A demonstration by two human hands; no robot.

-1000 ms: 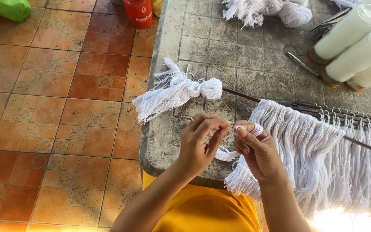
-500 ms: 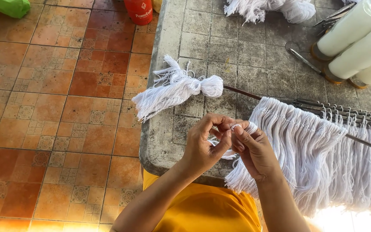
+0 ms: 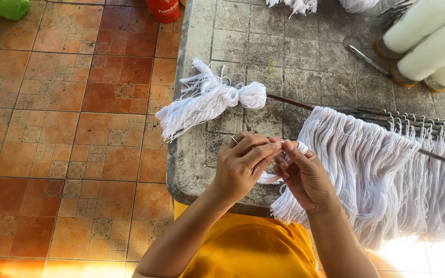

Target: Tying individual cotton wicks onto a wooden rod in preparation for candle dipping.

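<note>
Far left lies the tiled floor [image 3: 68, 128]; the grey stone counter [image 3: 305, 56] begins beside it. On the counter's left part rests a finished white tassel [image 3: 209, 100], its knotted head touching the tip of a thin dark rod [image 3: 294, 103]. Just below it, your left hand [image 3: 243, 164] is closed narrow, thumb and fingers pinching a small bunch of white yarn [image 3: 270, 178], a ring showing on one finger. Your right hand [image 3: 305, 175] meets it fingertip to fingertip, likewise pinched on the same yarn, which sits between both hands near the counter's front edge. To work this step well, you likely need an even pull on the strands and a firm pinch close to the knot. Both wrists bend inward, forearms rising from the yellow garment [image 3: 248, 247]. Rightward, a fringe of white yarn [image 3: 377, 170] hangs from the rod over the edge; white cones [image 3: 428, 36] and scissors [image 3: 366, 54] lie at far right.
</note>
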